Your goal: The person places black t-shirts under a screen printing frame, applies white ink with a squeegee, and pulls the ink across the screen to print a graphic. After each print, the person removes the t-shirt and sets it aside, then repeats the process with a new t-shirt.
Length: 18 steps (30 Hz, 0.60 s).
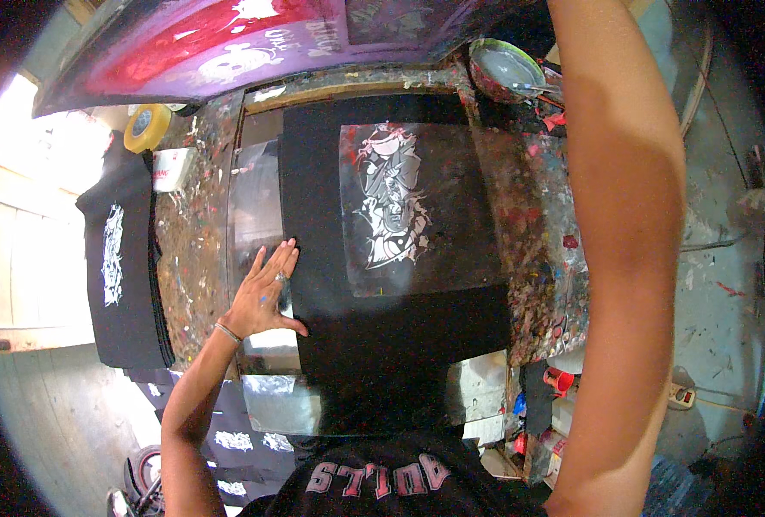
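Observation:
Fingers stretched and thumb apart, my left hand (266,293) lies at the left edge of a black cloth (399,332) spread on the work board. On the cloth sits a clear, glossy sheet (460,250) with a white, grey and red printed figure (393,202) showing in its middle. My right arm (628,215) reaches up past the far right; its hand is beyond the top edge. Above the cloth, a printing screen (184,65) with purple and red ink stands raised and tilted. Whether my right hand touches it cannot be seen.
A stack of black printed cloths (128,267) lies at the left. Nearby are a yellow tape roll (147,129) and a white container (174,170). An ink bowl (507,71) stands at the far right. Paint stains the table (197,284). More printed cloths (234,441) lie below left.

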Tool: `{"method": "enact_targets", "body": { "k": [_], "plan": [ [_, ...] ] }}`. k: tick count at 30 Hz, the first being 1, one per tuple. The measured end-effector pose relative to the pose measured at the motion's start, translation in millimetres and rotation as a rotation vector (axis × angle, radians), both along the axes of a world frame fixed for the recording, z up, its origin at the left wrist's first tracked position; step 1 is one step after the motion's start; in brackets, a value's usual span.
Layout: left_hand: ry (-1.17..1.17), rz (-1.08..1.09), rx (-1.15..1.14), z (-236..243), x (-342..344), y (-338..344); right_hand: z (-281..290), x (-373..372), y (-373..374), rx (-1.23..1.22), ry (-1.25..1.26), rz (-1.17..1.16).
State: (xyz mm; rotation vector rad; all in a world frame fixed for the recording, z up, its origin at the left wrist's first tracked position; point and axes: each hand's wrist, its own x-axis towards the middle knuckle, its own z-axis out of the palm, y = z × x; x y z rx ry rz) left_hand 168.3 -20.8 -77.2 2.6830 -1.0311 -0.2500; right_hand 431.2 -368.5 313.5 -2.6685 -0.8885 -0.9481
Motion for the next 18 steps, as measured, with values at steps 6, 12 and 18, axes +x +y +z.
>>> {"method": "enact_targets", "body": {
  "k": [6,12,18],
  "plan": [
    [-0.028,-0.006,-0.011,-3,-1,-1,-1,1,-1,-0.005,-0.018,0.001],
    [0.010,-0.006,-0.043,0,0,1,2,-7,-4,-0.027,-0.045,0.112],
    [0.054,0.005,-0.130,4,5,9,1,3,-1,-0.073,-0.043,0.004]
  ]
}}
